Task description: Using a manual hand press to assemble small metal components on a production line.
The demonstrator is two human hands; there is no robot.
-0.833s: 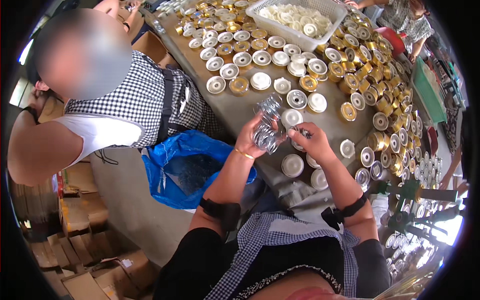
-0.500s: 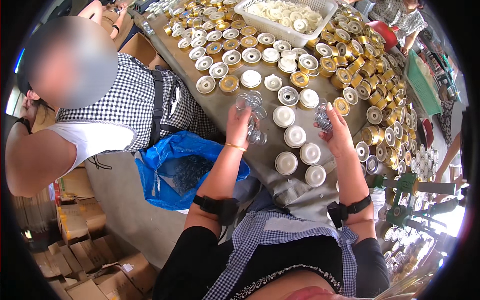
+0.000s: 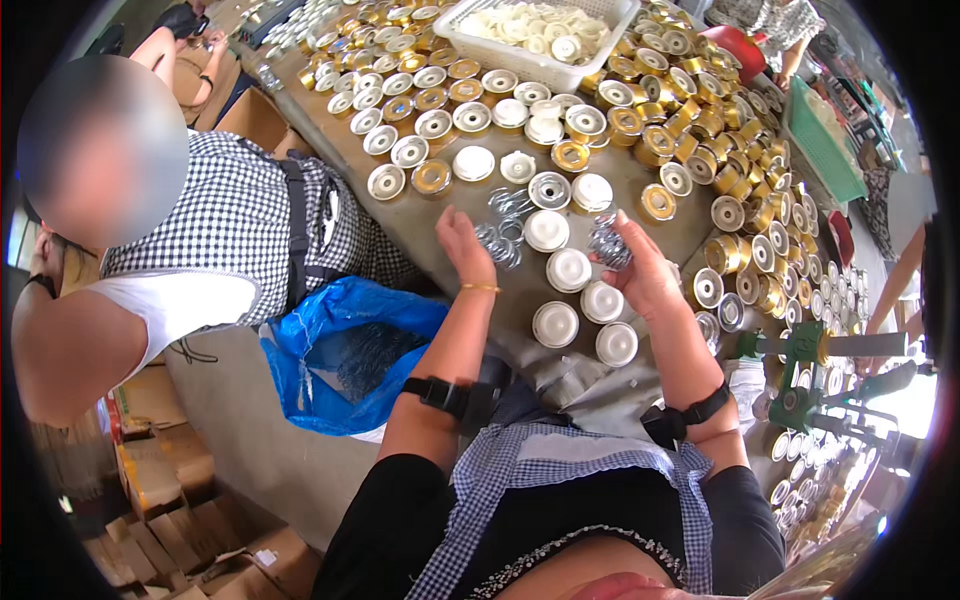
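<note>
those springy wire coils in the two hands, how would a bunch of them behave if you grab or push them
The wire coils look thin and open, so probably light and springy rather than stiff. They sit bunched by the left hand, so they likely snag and lift as a tangle. The clump in the right hand seems to hold together; pushed, they would probably drag, not roll.

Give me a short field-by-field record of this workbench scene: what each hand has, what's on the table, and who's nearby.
Left hand: open, resting beside a loose cluster of metal spring rings on the table
Right hand: gripping a bunch of metal rings
Table: grey top, rows of round gold and silver caps
In front of hands: white round discs
Far edge: white basket of pale parts
Nearby: person in checked top; blue plastic bag
</note>
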